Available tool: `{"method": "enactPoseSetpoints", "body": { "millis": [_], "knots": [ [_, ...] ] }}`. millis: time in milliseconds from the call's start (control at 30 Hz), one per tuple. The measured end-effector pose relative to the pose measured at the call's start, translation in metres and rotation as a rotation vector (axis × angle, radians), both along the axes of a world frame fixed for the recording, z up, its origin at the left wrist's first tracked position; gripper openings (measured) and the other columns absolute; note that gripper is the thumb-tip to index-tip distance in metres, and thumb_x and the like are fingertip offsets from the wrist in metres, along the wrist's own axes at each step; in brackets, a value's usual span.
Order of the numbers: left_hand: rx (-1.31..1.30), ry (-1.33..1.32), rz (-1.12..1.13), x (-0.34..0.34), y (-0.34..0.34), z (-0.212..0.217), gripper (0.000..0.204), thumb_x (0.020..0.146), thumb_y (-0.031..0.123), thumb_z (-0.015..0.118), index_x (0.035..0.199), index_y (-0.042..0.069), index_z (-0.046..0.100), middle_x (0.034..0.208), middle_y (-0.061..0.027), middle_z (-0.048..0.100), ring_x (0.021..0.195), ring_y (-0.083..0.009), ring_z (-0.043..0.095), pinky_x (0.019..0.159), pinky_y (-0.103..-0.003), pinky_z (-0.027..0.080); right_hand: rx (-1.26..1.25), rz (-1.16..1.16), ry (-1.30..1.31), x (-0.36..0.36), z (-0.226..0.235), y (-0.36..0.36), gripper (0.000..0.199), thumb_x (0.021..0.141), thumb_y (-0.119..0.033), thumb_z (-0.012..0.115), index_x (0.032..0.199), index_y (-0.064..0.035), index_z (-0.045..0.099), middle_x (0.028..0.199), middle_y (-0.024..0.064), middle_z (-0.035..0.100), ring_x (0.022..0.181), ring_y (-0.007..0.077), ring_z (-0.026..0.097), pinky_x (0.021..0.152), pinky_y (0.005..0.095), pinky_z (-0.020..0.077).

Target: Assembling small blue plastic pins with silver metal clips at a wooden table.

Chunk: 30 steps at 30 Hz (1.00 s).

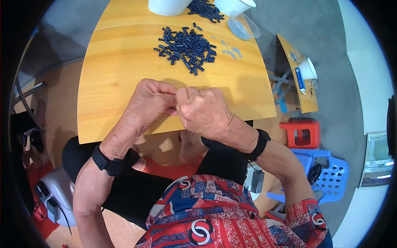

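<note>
My left hand (151, 100) and my right hand (203, 110) meet over the near edge of the wooden table (107, 91). Both are closed, with thumbs and fingertips pinched together between them. Whatever they grip is hidden by the fingers. Beyond my hands lies a loose heap of small black plastic parts (188, 47), short and tube-like. To the right of that heap, several tiny silvery metal pieces (235, 52) are scattered on the wood. A clear round tub (242, 28) holding many more of them sits behind, near the table's right edge.
A white bucket (168, 6) and a white bowl (237, 5) stand at the far edge, a second black heap (205, 10) between them. Right of the table are a smaller table (308, 103), a red stool (304, 134) and a blue plastic chair (333, 177).
</note>
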<state>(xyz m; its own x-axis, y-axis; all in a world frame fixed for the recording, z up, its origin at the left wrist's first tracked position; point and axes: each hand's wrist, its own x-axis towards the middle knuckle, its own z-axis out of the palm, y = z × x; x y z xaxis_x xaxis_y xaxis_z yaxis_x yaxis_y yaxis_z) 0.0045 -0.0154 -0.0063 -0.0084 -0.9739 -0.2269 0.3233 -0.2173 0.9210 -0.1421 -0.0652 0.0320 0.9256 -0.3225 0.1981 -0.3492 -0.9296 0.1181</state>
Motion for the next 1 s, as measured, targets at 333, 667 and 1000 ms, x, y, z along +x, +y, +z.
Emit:
{"method": "enactPoseSetpoints", "body": {
  "millis": [333,667,1000],
  "knots": [
    [-0.012,-0.027,-0.063,-0.001,-0.004,0.004,0.016,0.084,0.005,0.056,0.091,-0.006,0.065,0.079,-0.0094,0.066,0.069,-0.0122,0.063,0.065,-0.022,0.053,0.176,-0.138,-0.271,-0.014,-0.006,-0.005,0.013,0.077,-0.012,0.061,0.078,-0.0020,0.052,0.063,0.0097,0.054,0.054,0.0274,0.059,0.047,0.0360,0.0477],
    [-0.078,-0.088,-0.085,0.012,-0.001,0.003,0.022,0.086,0.015,0.061,0.101,-0.001,0.065,0.084,-0.0095,0.067,0.075,-0.0131,0.063,0.070,-0.024,0.052,0.608,-0.616,-0.866,-0.132,0.035,-0.014,0.029,0.084,0.000,0.054,0.113,-0.0032,0.059,0.078,0.0029,0.059,0.066,0.0081,0.055,0.060,0.0205,0.0447],
    [0.038,-0.200,0.084,0.017,-0.012,0.013,0.022,0.087,0.019,0.060,0.098,0.000,0.065,0.082,-0.0082,0.067,0.074,-0.0128,0.063,0.067,-0.023,0.052,0.718,-1.153,-0.799,-0.336,-0.058,-0.134,0.029,0.085,-0.008,0.055,0.113,-0.0009,0.059,0.082,0.0087,0.063,0.067,0.0104,0.058,0.061,0.0226,0.0468]
  ]
}}
